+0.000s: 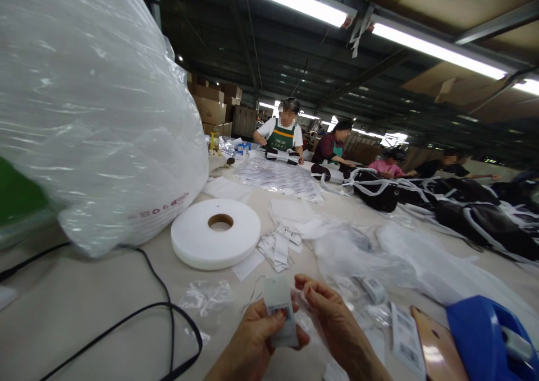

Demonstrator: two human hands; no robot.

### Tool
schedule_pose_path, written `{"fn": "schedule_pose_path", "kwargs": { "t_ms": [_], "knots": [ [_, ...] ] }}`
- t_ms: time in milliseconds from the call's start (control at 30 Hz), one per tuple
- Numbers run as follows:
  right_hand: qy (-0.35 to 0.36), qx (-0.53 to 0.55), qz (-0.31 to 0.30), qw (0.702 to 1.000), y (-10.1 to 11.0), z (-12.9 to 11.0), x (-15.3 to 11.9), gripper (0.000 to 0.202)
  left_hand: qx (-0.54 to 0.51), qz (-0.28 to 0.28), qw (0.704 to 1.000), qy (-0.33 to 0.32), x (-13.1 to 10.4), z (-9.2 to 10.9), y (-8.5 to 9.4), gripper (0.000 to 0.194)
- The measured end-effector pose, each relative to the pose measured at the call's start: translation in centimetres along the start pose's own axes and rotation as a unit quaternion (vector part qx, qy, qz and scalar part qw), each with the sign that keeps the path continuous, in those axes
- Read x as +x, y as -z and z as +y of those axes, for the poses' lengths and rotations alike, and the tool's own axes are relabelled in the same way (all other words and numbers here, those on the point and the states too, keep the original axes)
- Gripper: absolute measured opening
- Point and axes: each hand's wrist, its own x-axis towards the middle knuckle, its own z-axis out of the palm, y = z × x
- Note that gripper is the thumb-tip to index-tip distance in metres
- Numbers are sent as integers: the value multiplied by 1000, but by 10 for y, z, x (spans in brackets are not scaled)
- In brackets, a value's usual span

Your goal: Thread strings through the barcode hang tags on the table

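My left hand [255,336] is closed on a pale tag [278,288] with a printed barcode, the thumb pressed across its face. A thin string runs off beside the tag. Close by on the right, my right hand [337,325] has its fingertips pinched together at a thin piece of clear plastic [309,312]; its exact shape is hard to make out. Just beyond both hands lies a loose pile of printed labels [280,246]. A large roll of white tape [215,238] rests flat on the table to the left of that pile.
A bulging clear plastic sack [105,117] fills the left side. Black cord [162,308] loops over the table [84,313]. A phone [438,342] and a blue tape dispenser [484,330] sit at right. Black bags with white straps [374,187] and several co-workers [283,134] are farther back.
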Motion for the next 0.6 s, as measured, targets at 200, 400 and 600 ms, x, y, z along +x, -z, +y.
{"fn": "schedule_pose_path", "kwargs": {
  "t_ms": [200, 400, 600],
  "knots": [
    [-52, 68, -74, 994, -4, 9, -3, 32, 13, 9, 1000, -15, 0, 2, 2, 20],
    [-3, -85, -16, 996, 1, 2, -14, 34, 100, 28, 994, -31, 0, 3, 4, 25],
    [53, -132, 79, 987, 0, 10, -17, 19, 111, 2, 994, 0, -2, -6, 4, 29]
  ]
}}
